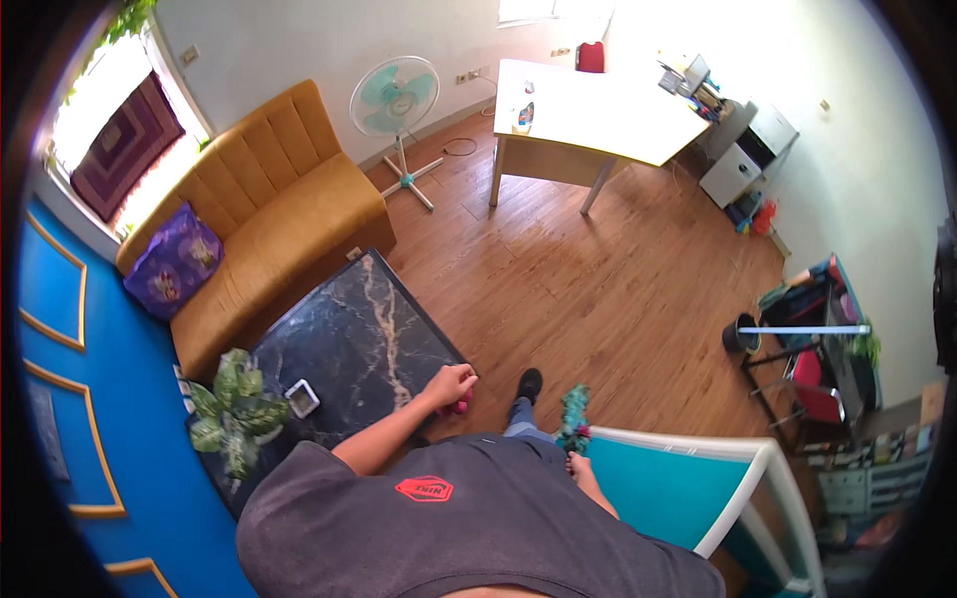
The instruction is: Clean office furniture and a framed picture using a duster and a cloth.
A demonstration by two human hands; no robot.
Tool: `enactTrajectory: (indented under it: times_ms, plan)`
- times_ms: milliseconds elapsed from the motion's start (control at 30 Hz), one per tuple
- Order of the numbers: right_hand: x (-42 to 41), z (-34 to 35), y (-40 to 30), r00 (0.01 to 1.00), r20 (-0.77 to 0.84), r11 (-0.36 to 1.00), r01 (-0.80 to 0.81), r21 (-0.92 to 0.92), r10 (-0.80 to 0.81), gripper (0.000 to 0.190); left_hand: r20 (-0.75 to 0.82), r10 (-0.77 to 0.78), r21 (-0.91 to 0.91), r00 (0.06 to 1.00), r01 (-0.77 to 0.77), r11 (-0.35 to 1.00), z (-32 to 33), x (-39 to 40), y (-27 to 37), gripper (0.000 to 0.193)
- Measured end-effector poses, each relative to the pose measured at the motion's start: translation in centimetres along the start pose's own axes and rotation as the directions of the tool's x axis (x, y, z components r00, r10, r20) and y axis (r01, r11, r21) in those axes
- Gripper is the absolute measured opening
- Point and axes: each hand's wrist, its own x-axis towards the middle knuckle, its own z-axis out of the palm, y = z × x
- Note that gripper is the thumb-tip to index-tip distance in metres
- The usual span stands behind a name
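My left hand (450,385) is beside the near right edge of a dark marble-patterned table (336,336), with its fingers curled around a pink object (457,404) that hangs partly hidden below them. Low in front of my body, my right hand (578,465) grips the near end of a fluffy teal duster (576,415), which points away over the wooden floor. That hand is next to a white-framed teal panel (665,478). On the table are a leafy potted plant (235,411) and a small white-framed object (302,398).
A mustard bench sofa (277,202) with a purple cushion (173,261) stands beyond the table. Further off are a standing fan (395,97) and a white desk (583,112) bearing a bottle (525,117). At right are a black bucket (740,334) and a red chair (815,389).
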Motion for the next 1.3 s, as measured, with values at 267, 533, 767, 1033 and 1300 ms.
enactTrajectory:
  times_ms: [267,533,767,1033,1300]
  plan:
    - [6.9,-3.3,-25.5,0.905,0.084,0.82,0.414,-0.396,-0.417,0.032,-0.263,-0.095,0.023,0.96,0.105,0.994,3.4,12.7,3.4,0.021]
    - [8.7,-1.7,-41.1,0.919,0.1,0.892,0.393,-0.222,-0.38,0.039,-0.287,-0.189,0.054,0.939,0.213,0.976,-0.2,18.3,5.8,0.022]
    - [6.8,10.2,-43.1,0.956,0.292,0.973,0.067,-0.219,0.0,0.04,-0.508,-0.318,-0.041,0.801,0.346,0.937,-2.8,17.4,0.4,0.02]
    - [-12.7,36.8,-55.5,0.53,0.807,0.628,0.728,-0.275,-0.262,0.023,-0.524,-0.61,-0.301,0.595,0.54,0.786,-5.8,17.7,-5.6,0.02]
    - [-8.7,58.6,-52.2,0.353,0.9,0.527,0.831,-0.176,-0.256,0.026,-0.582,-0.729,-0.495,0.36,0.555,0.669,-9.3,19.0,-8.0,0.019]
